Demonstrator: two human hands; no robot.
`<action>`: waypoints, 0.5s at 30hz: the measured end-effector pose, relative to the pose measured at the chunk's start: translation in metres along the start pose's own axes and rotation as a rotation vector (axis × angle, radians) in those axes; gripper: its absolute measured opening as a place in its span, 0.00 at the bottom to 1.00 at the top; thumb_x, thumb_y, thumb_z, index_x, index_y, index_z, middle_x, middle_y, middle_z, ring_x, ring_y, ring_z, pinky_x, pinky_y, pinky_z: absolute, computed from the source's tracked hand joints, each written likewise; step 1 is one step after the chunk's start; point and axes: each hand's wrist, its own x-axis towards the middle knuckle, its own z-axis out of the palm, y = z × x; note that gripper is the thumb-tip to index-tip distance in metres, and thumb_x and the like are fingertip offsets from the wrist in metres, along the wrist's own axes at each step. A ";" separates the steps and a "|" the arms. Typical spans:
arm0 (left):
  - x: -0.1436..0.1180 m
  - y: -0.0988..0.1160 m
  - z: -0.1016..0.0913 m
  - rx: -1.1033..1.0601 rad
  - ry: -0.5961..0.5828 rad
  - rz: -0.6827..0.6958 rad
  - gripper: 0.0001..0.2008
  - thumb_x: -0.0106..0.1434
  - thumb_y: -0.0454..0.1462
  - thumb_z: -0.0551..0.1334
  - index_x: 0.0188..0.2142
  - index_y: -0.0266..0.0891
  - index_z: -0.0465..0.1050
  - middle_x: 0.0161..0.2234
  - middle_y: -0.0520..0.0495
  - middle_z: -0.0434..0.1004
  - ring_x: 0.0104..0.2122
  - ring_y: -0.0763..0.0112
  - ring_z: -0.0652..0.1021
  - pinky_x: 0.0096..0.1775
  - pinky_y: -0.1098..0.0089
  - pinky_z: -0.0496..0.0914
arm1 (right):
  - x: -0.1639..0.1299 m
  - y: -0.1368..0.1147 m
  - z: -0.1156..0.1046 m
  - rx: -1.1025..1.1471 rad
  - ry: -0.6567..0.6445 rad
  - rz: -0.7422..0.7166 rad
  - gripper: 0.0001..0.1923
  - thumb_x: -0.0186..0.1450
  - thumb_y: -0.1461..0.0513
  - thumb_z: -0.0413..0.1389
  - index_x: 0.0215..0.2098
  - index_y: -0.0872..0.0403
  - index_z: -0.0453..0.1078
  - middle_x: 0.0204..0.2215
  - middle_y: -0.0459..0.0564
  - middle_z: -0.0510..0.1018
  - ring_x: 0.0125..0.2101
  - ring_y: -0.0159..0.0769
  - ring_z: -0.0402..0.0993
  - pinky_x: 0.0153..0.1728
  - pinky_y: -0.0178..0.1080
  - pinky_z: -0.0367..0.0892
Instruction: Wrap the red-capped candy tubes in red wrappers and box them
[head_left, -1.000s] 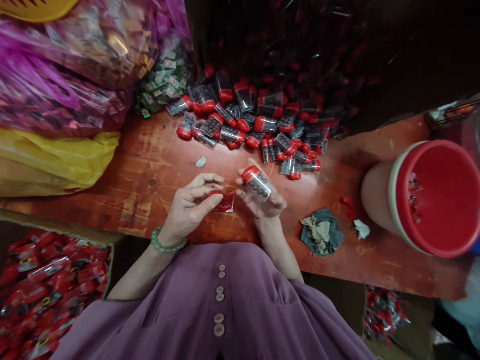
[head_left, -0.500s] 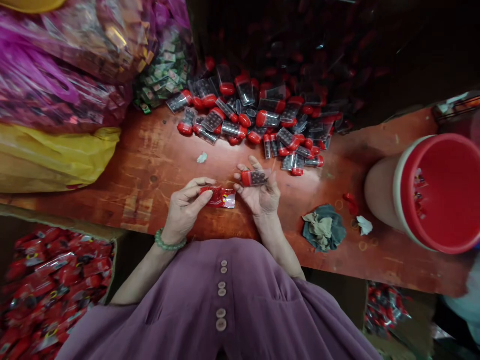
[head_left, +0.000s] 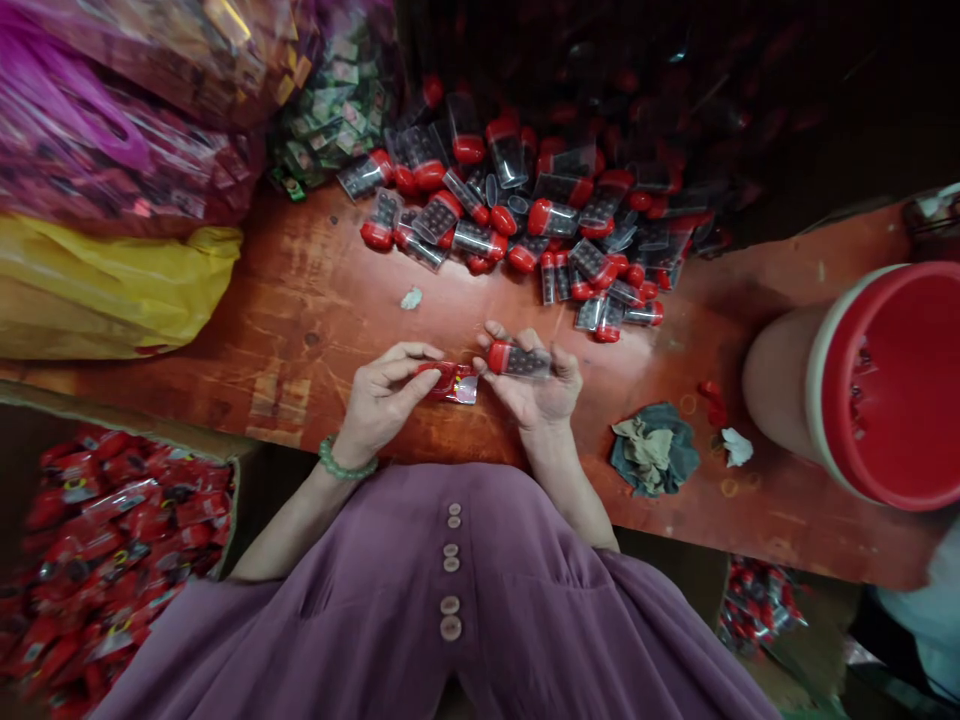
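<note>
My left hand (head_left: 390,392) pinches a small red printed packet (head_left: 456,384) between thumb and fingers; the packet's silvery, pink-marked end points right. Just to its right, my right hand (head_left: 541,390) is turned palm up. Lying across its fingers is a clear plastic container with a red cap (head_left: 519,360), dark round pieces inside, the cap facing left. The packet and the container are close together but apart. Beyond my hands lies a heap of similar red-capped containers (head_left: 553,218) on the reddish wooden table (head_left: 300,290).
Filled plastic bags (head_left: 172,150) and a yellow bag (head_left: 112,290) stand at the left. A carton of red packets (head_left: 127,540) is below left. To the right are a crumpled dark cloth (head_left: 651,450), a white scrap (head_left: 736,447) and a tub with a red rim (head_left: 832,400).
Both hands have shifted slightly right in view, still holding the packet and the container. My right hand's fingers have curled more around the container. The whole view has moved a little.
</note>
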 end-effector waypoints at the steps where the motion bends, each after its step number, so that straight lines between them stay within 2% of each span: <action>1: 0.001 0.002 0.001 0.026 -0.031 0.029 0.06 0.63 0.38 0.67 0.36 0.41 0.83 0.43 0.43 0.80 0.45 0.67 0.79 0.51 0.65 0.74 | 0.000 0.000 0.001 0.013 -0.002 -0.001 0.21 0.56 0.44 0.64 0.27 0.50 0.65 0.43 0.48 0.80 0.44 0.40 0.77 0.43 0.45 0.76; 4: 0.002 0.004 0.008 0.021 -0.149 0.109 0.05 0.63 0.37 0.67 0.37 0.41 0.83 0.53 0.40 0.77 0.51 0.62 0.79 0.54 0.60 0.75 | -0.002 0.000 0.003 0.025 -0.009 0.014 0.24 0.58 0.41 0.62 0.25 0.50 0.63 0.39 0.47 0.80 0.40 0.38 0.77 0.39 0.44 0.76; 8: 0.003 0.003 0.021 0.003 -0.314 0.209 0.05 0.63 0.34 0.66 0.37 0.41 0.83 0.63 0.40 0.68 0.60 0.56 0.73 0.60 0.56 0.71 | -0.005 0.000 0.007 0.013 -0.004 -0.001 0.24 0.59 0.46 0.64 0.22 0.51 0.59 0.37 0.47 0.79 0.38 0.37 0.76 0.38 0.42 0.76; 11: 0.002 0.005 0.027 0.020 -0.354 0.277 0.06 0.63 0.31 0.65 0.37 0.39 0.82 0.65 0.39 0.64 0.61 0.56 0.72 0.61 0.57 0.70 | -0.008 0.000 0.011 -0.018 0.026 -0.060 0.21 0.58 0.51 0.65 0.23 0.51 0.59 0.36 0.46 0.77 0.34 0.35 0.74 0.34 0.40 0.75; 15: -0.001 0.010 0.032 0.104 -0.346 0.353 0.06 0.63 0.30 0.64 0.36 0.38 0.81 0.65 0.38 0.64 0.60 0.57 0.73 0.60 0.58 0.72 | -0.011 -0.001 0.018 -0.084 0.056 -0.156 0.17 0.56 0.55 0.63 0.24 0.51 0.58 0.32 0.46 0.73 0.30 0.33 0.70 0.29 0.39 0.72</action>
